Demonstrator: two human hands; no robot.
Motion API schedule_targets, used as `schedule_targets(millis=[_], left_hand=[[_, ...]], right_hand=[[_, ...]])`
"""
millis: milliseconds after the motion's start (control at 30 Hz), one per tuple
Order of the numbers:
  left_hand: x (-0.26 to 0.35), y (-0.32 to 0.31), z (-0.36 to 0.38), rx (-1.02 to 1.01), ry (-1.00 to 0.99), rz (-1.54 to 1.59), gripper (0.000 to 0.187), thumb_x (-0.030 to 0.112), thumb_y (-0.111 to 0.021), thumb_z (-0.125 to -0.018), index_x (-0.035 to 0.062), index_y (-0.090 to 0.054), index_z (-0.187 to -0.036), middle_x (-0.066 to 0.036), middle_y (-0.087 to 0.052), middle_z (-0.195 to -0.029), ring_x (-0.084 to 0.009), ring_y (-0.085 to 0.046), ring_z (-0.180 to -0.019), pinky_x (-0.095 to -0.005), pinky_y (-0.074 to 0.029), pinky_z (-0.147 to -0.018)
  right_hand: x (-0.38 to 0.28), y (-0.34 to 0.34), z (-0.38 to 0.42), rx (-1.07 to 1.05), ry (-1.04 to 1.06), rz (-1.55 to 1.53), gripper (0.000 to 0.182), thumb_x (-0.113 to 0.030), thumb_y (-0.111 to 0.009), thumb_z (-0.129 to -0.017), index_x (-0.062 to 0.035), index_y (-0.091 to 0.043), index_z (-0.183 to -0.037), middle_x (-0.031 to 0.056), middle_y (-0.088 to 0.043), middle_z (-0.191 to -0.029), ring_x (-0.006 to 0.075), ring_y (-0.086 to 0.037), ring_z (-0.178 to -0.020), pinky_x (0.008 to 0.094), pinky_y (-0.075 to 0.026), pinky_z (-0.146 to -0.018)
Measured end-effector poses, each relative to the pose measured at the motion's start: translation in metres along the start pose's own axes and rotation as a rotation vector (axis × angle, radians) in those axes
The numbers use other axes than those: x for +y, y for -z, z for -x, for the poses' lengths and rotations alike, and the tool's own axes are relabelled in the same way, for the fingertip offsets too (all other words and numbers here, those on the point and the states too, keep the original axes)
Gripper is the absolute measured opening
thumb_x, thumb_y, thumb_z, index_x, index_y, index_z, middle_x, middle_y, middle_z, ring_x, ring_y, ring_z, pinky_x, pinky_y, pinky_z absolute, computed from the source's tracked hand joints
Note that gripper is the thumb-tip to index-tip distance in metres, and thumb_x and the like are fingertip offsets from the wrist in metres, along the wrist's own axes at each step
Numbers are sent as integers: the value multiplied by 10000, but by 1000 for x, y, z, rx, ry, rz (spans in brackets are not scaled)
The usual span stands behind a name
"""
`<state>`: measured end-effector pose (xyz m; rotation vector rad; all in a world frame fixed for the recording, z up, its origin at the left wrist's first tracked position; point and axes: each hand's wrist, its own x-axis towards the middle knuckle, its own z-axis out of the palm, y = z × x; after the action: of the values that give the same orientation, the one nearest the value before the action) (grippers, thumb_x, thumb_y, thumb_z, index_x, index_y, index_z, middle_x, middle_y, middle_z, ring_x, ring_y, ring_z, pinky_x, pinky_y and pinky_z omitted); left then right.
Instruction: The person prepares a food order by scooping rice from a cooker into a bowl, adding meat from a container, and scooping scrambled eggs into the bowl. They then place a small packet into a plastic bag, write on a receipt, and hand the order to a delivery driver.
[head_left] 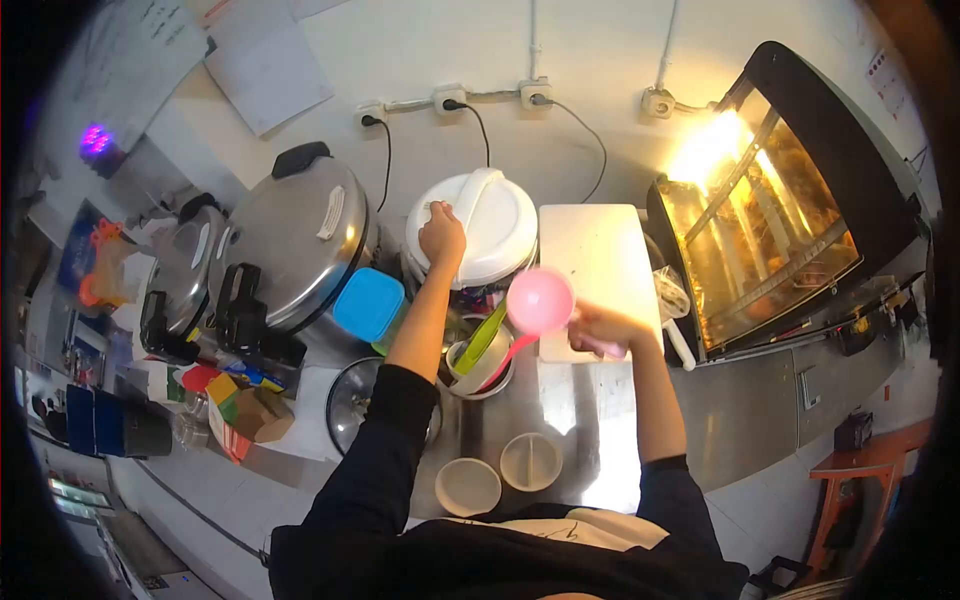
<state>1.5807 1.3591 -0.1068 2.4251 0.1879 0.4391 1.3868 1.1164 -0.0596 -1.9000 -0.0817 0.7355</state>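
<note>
1. Right hand (600,328) grasps the pink dipper (541,300) by its handle, near the white board (590,240); holding it level and high would clear the green utensil (482,341) close by
2. Left hand (441,236) is curled at the white lid (497,228); I cannot tell whether it grips
3. Two cups (468,487) stand nearer the body

Wall txt (140,42) illeg., cab. contents (797,190) blurred
</note>
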Motion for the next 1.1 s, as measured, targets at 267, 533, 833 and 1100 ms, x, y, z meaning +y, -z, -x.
schedule_targets(millis=[267, 533, 833, 1100], left_hand=[[70, 53, -39, -63, -160, 38, 418, 428, -345, -906, 63, -452, -1080, -208, -621, -897, -418, -558, -917, -491, -320, -860], [83, 88, 74, 228, -392, 739, 350, 110, -431, -896, -18, -379, -1218, -184, -411, -1230, -278, -406, -1127, -382, -296, -944], [-31, 27, 177, -346, 155, 832, 540, 77, -480, -858, -3, -231, -1331, -176, -323, -1332, -243, -343, -1230, -324, -260, -1018], [-42, 34, 154, -435, 636, 1202, 616, 93, -481, -862, -10, -148, -1370, -174, -273, -1387, -217, -347, -1231, -303, -297, -1016]], right_hand=[[-30, -12, -46, -119, 79, -179, 347, -249, -458, -905, -124, -395, -1223, 23, -499, -671, 95, -459, -455, 243, -401, -373], [-82, 24, -143, 143, 255, -575, 275, -207, -425, -911, -171, -380, -1179, 28, -478, -633, 129, -452, -407, 258, -382, -328], [-106, 92, -205, 332, 265, -575, 234, -232, -426, -917, -207, -374, -1143, 14, -466, -674, 107, -440, -437, 250, -387, -351], [-118, 90, -214, 606, 451, 259, 261, -218, -450, -891, -174, -454, -1148, 66, -536, -762, 175, -547, -549, 320, -452, -443]])
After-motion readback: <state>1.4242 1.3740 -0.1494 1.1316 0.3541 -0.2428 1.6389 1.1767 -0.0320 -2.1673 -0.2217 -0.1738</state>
